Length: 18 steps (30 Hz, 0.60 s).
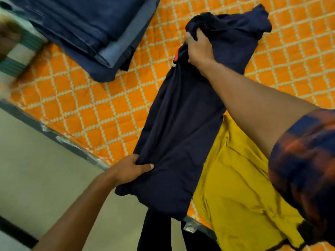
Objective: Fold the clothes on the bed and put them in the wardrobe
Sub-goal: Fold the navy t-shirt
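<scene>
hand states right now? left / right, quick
Left hand: closed, gripping the near end of the navy garment.
Right hand: closed, gripping the bunched far end of the same garment.

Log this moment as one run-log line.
left hand grips navy garment near end | right hand grips far end | yellow garment loose beside | folded stack on bed

Bright even light, left edge motion-blurred, wide-angle tilt

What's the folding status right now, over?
Left hand grips navy garment at near end, right hand at far end. Stretched over orange bedspread. Yellow garment lies alongside.
</scene>
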### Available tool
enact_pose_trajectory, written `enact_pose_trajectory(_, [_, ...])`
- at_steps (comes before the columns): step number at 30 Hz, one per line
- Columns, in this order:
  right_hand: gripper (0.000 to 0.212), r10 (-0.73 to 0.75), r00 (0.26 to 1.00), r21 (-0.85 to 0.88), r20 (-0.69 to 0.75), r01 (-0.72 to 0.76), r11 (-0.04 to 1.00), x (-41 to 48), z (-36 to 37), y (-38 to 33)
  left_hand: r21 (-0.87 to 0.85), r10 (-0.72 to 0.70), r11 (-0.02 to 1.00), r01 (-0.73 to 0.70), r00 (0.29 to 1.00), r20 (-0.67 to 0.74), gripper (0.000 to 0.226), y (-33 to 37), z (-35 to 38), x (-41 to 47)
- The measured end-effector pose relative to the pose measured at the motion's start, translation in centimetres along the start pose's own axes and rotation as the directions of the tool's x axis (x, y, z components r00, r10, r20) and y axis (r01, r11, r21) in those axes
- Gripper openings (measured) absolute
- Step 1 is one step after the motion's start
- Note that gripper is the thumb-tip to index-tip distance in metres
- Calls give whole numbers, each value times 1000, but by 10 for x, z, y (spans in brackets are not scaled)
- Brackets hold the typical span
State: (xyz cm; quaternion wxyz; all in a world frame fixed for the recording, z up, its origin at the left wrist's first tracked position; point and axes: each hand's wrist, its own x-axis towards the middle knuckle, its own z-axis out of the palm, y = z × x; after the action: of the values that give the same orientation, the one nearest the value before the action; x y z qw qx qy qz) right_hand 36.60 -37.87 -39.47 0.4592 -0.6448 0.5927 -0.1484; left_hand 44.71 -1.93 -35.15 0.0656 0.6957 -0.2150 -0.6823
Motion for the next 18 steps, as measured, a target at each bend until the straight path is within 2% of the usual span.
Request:
enact_pose_trajectory(3, [63,-98,995,40,24,97,995,-20,-10,-2,-20,7,1000,-8,1000,-29,15,-7,-8,-5])
enact_pose_trajectory(5, [50,-141,988,50,-65,144,988,-45,-18,3,47,-2,999,5,998,-58,19,-12,-17,-7])
enact_pose_trajectory(8, [28,-52,949,131,-312,97,987,-106,-21,30,352,11,934,68,976,-219,18,-21,-36,-7])
enact_pose_trajectory(10, [24,-22,906,94,-424,69,993,-171,-12,52,522,40,841,142,946,-321,10,-22,-47,-9])
enact_pose_trajectory(11, [26,0,895,84,-446,41,996,-208,-4,65,552,52,818,164,933,-355,8,-21,-49,-11])
enact_pose_trajectory(13, [35,137,890,121,-434,-94,988,-280,16,89,530,93,837,136,919,-382,16,-18,-45,-12])
enact_pose_trajectory(15, [48,270,886,127,-376,-240,962,-340,35,103,413,130,909,52,907,-401,31,-15,-36,-15])
enact_pose_trajectory(18, [70,309,906,42,-290,-310,950,-394,54,102,304,111,952,22,903,-414,39,-9,-27,-16])
